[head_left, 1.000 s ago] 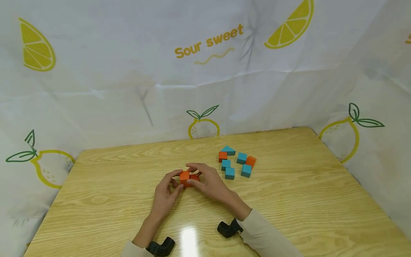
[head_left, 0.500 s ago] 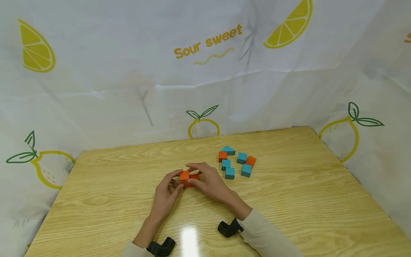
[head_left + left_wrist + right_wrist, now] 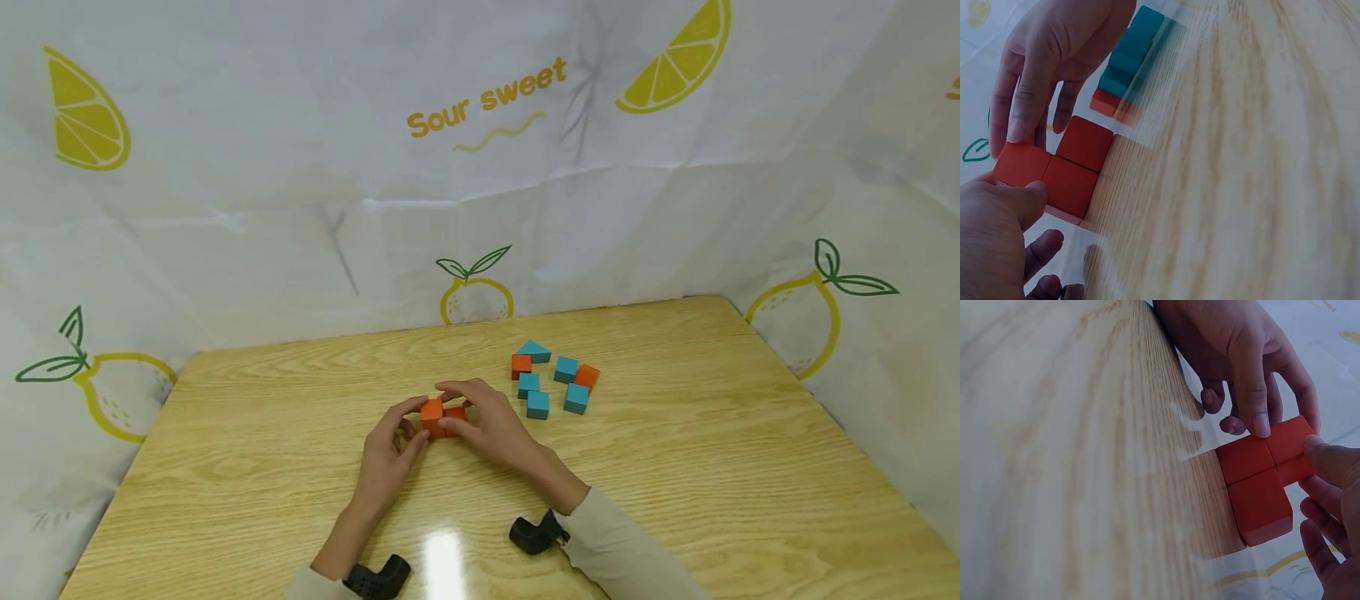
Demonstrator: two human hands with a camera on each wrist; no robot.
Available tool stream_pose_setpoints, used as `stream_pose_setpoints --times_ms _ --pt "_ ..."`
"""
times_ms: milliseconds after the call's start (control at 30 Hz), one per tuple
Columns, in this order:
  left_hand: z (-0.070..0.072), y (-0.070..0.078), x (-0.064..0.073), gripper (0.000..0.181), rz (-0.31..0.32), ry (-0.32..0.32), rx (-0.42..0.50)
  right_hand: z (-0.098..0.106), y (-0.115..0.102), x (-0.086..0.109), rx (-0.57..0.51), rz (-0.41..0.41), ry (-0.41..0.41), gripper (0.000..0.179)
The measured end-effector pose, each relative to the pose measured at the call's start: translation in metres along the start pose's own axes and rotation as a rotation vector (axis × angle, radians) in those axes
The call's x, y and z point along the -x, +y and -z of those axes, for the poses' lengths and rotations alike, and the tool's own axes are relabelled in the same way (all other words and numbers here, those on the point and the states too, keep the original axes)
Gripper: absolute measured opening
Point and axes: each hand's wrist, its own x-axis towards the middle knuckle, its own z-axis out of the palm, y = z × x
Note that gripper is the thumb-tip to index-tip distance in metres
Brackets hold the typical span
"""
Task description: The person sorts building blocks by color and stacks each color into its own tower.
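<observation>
Several orange-red and blue toy blocks are on the wooden table. Three orange-red cubes stand together between the hands: two side by side on the table, and an upper cube (image 3: pixel 1291 439) on the left one. The lower left cube (image 3: pixel 1071 187) touches the lower right cube (image 3: pixel 1085 144). My left hand (image 3: pixel 382 458) grips the stack's left side, its thumb near the seam between upper and lower cubes. From the right, my right hand (image 3: pixel 498 429) pinches the upper cube, thumb on its near side. The fingers behind the stack are partly hidden.
Behind and right of the hands lie a blue triangular block (image 3: pixel 534 352), an orange-red cube (image 3: pixel 521 367), several blue cubes (image 3: pixel 537 405) and an orange block (image 3: pixel 587 377). A white lemon-print cloth (image 3: pixel 360 167) hangs along the table's (image 3: pixel 712 467) back and sides.
</observation>
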Motion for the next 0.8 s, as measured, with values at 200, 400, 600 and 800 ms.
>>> stream_pose_setpoints --times_ms 200,400,600,800 --pt "0.0 0.0 0.001 0.046 0.003 -0.002 -0.001 0.002 -0.001 0.0 -0.001 -0.017 -0.012 0.047" --pt "0.0 -0.001 0.0 0.047 0.002 -0.005 0.005 0.011 -0.001 -0.002 -0.009 -0.051 -0.002 0.046" --pt "0.0 -0.001 0.001 0.047 0.017 -0.003 0.004 0.024 0.003 -0.003 -0.053 -0.077 0.052 0.042" --pt "-0.001 0.0 0.001 0.048 0.005 0.002 -0.005 0.04 0.014 -0.004 0.003 -0.105 0.145 0.036"
